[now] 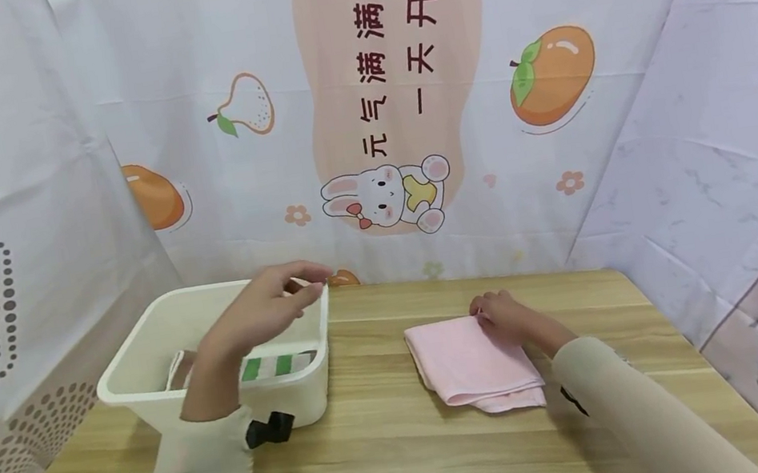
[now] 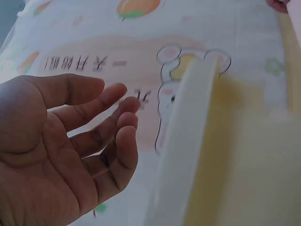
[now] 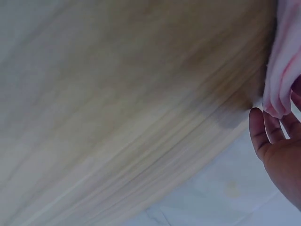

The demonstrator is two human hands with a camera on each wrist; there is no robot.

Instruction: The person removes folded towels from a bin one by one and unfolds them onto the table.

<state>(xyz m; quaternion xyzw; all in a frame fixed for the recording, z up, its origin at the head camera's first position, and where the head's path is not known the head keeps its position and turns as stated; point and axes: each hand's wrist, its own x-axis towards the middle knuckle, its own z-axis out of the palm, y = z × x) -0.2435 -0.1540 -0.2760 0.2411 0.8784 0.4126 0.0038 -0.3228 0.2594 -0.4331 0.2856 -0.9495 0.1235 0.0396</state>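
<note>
A folded pink towel (image 1: 476,360) lies on the wooden table in the head view. At its far right corner my right hand (image 1: 507,319) pinches the layered edge; in the right wrist view the fingertips of the right hand (image 3: 277,136) are at the folds of the pink towel (image 3: 282,70). My left hand (image 1: 273,308) hovers above the white plastic bin (image 1: 286,401), near its right rim. The left wrist view shows the left hand (image 2: 80,136) with loosely bent fingers and nothing in them, beside the blurred bin rim (image 2: 188,127).
Inside the bin lie a green-and-white striped cloth (image 1: 277,365) and a brown cloth with a white edge (image 1: 181,369), partly hidden by the left arm. The wooden table (image 1: 396,460) meets a printed curtain (image 1: 258,205) at the back. More curtains hang at both sides.
</note>
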